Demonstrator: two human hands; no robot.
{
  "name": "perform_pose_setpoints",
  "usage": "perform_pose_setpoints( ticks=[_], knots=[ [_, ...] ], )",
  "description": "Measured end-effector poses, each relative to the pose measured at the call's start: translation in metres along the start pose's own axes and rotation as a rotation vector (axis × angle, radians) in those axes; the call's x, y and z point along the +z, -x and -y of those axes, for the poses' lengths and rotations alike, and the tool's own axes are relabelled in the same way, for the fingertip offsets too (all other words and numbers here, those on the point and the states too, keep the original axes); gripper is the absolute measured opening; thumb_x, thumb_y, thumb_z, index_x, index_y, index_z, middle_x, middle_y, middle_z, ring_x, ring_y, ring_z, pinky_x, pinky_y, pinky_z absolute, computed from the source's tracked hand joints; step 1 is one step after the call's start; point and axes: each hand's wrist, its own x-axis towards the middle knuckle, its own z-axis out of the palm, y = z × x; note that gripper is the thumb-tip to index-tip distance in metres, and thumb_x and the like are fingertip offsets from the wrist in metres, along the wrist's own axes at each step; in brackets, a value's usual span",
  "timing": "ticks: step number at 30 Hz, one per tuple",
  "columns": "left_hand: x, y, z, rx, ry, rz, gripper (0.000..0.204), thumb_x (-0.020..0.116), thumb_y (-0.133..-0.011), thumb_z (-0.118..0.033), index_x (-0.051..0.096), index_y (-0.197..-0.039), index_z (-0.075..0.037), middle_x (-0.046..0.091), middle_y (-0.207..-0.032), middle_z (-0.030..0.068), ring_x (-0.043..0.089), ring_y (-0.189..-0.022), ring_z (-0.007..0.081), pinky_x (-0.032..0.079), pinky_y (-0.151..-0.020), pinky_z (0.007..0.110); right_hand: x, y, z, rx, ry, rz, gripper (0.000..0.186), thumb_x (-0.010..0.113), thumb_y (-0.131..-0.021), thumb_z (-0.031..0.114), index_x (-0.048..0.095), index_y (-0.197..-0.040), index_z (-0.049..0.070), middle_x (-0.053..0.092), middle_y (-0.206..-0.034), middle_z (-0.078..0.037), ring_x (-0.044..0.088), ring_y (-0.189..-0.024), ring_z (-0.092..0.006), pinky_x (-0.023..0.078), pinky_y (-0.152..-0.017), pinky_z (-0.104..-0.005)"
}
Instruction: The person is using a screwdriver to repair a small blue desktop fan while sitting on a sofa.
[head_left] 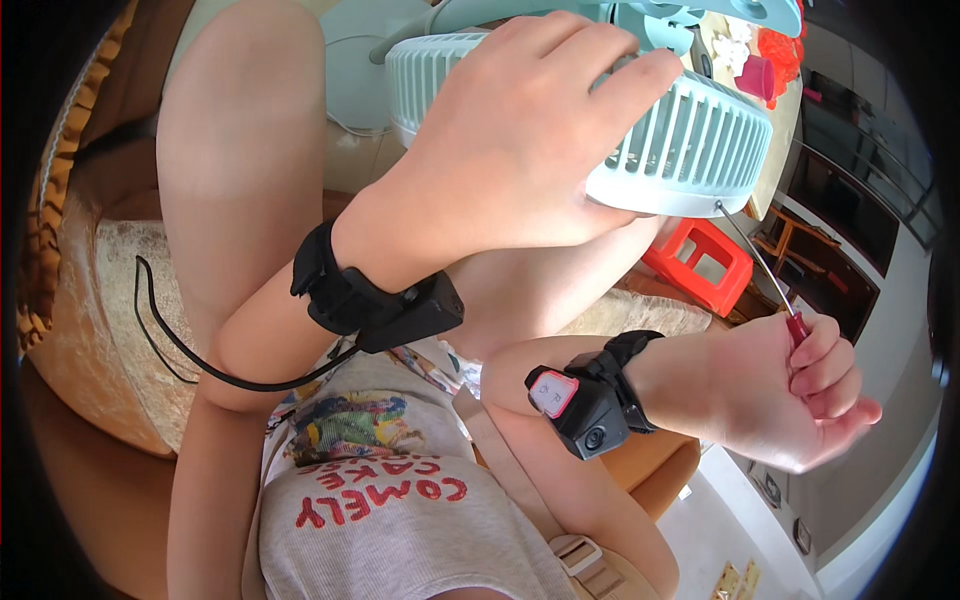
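Note:
My left hand (530,130) grips the round, pale blue slatted housing of a small fan (690,150), held up above my lap. My right hand (810,390) is closed around the red handle of a thin screwdriver (757,262). Its metal shaft runs up and to the left, and the tip touches the lower rim of the fan housing. Both wrists carry black strap-on devices; a black cable hangs from the left one.
I sit on a tan cushioned seat (110,330), knees up. A red plastic stool (700,262) stands on the floor beyond the fan. A table (785,120) behind it holds red and white items. A pale tiled floor (730,520) lies at the lower right.

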Motion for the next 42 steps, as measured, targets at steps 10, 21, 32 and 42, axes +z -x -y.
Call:
perform_pose_setpoints(
  ticks=[10, 21, 32, 42],
  knots=[
    [0.014, 0.006, 0.0, -0.096, 0.035, -0.148, 0.062, 0.078, -0.046, -0.025, 0.058, -0.102, -0.007, 0.053, -0.085, 0.0068, 0.054, -0.073, 0.0236, 0.045, -0.062, 0.035, -0.009, -0.025, 0.008, 0.234, -0.022, 0.267, 0.04, 0.052, -0.091, 0.035, 0.031, -0.063, 0.015, 0.019, -0.043, 0.008, 0.011, -0.039, -0.004, 0.011, -0.039, -0.0215],
    [0.011, 0.0, 0.0, -0.139, 0.013, -0.008, 0.059, 0.078, -0.046, -0.019, 0.061, -0.102, -0.007, 0.062, -0.095, 0.0078, 0.058, -0.078, 0.0258, 0.048, -0.068, 0.033, 0.0, -0.03, -0.013, 0.425, -0.602, 0.523, 0.038, 0.06, -0.087, 0.025, 0.034, -0.061, 0.016, 0.025, -0.041, 0.012, 0.013, -0.037, 0.0006, 0.007, -0.039, -0.0203],
    [0.012, 0.004, -0.004, -0.148, 0.033, -0.04, 0.058, 0.076, -0.044, -0.017, 0.062, -0.099, -0.007, 0.062, -0.092, 0.0075, 0.058, -0.075, 0.0261, 0.047, -0.066, 0.032, 0.007, -0.035, -0.032, 0.473, -0.854, 1.003, 0.031, 0.061, -0.086, 0.035, 0.045, -0.069, 0.014, 0.034, -0.043, 0.01, 0.023, -0.035, 0.0002, 0.011, -0.038, -0.019],
    [0.0, -0.014, 0.003, 0.028, 0.008, 0.028, 0.061, 0.077, -0.062, -0.027, 0.053, -0.11, 0.001, 0.057, -0.097, 0.0151, 0.057, -0.088, 0.0295, 0.046, -0.076, 0.035, -0.03, -0.051, -0.029, -0.01, 0.186, 0.447, 0.032, 0.056, -0.089, 0.027, 0.055, -0.095, -0.005, 0.052, -0.084, -0.008, 0.049, -0.079, -0.0208, 0.041, -0.073, -0.0311]
  ],
)
